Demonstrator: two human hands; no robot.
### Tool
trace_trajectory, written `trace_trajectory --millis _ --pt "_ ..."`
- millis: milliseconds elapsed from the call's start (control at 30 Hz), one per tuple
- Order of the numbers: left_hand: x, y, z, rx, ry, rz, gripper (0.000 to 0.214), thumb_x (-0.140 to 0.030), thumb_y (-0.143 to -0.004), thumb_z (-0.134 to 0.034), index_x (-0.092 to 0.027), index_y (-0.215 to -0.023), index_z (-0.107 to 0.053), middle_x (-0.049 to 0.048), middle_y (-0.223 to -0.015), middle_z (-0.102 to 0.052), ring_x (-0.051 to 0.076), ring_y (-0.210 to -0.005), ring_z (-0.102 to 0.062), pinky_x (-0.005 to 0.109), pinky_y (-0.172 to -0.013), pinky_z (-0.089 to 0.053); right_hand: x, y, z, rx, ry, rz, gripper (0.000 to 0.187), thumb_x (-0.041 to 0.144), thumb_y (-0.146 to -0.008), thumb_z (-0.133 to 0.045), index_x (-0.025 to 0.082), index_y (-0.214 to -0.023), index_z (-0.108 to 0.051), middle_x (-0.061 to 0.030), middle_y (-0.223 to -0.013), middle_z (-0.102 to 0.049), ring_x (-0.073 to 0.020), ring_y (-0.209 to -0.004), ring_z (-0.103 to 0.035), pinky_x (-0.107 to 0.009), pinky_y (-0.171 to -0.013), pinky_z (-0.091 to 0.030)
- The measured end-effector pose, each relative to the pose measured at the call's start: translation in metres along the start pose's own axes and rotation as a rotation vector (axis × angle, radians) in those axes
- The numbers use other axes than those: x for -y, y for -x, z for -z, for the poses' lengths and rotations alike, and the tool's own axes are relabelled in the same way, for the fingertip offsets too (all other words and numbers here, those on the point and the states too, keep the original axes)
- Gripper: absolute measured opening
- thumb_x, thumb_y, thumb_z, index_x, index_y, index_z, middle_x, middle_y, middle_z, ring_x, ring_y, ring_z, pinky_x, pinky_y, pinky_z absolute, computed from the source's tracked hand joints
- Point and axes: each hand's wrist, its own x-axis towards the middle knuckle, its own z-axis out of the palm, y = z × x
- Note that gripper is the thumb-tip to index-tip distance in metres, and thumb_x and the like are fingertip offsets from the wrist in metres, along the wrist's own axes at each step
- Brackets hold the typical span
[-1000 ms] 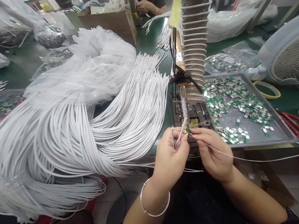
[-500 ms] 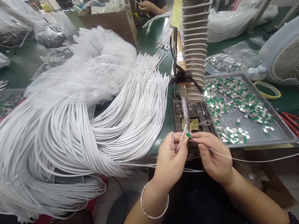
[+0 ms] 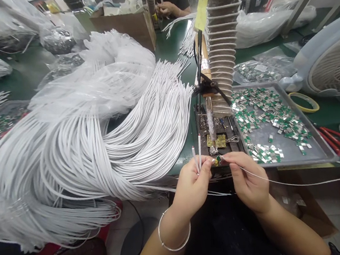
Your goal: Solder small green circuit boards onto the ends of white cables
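Observation:
My left hand [image 3: 194,187] pinches a thin white cable [image 3: 199,157] whose two split ends stand upright above the fingers. My right hand [image 3: 247,181] holds a tiny green-and-silver circuit piece [image 3: 218,160] at its fingertips, touching or almost touching my left fingertips. A fine white wire [image 3: 293,183] runs from my right hand off to the right. Just above the hands stands a vertical soldering iron [image 3: 211,128], its tip over a gold-coloured pad [image 3: 216,141]. My fingers hide part of the small piece.
A huge bundle of white cables [image 3: 67,157] fills the left. A metal tray [image 3: 316,143] of green-and-silver pieces lies right, beyond it red scissors [image 3: 337,140] and a fan [image 3: 337,64]. A ribbed duct [image 3: 221,41] rises ahead. A co-worker's hands [image 3: 165,9] work at the far bench.
Both hands have dropped slightly and moved away from the iron's tip. The two white cable ends now stand more upright, and the gold-coloured pad shows more fully.

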Motion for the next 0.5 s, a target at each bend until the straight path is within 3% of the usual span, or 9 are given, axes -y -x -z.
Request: trace_trajectory --millis 500 --pt "0.0055 -0.0008 -0.0018 0.005 -0.003 -0.022 0.016 -0.034 -0.087 -0.048 -0.019 -0.091 -0.051 -0.008 -0.056 -0.037 0.007 -0.048 -0.03 0.021 -0.049 -0.03 -0.0009 -0.0001 -0.0013 0.09 -0.036 -0.103 0.025 0.004 -0.084 -0.045 0.019 -0.098 -0.06 -0.0056 -0.085 -0.062 -0.015 -0.079 -0.062 -0.029 -0.068 -0.053"
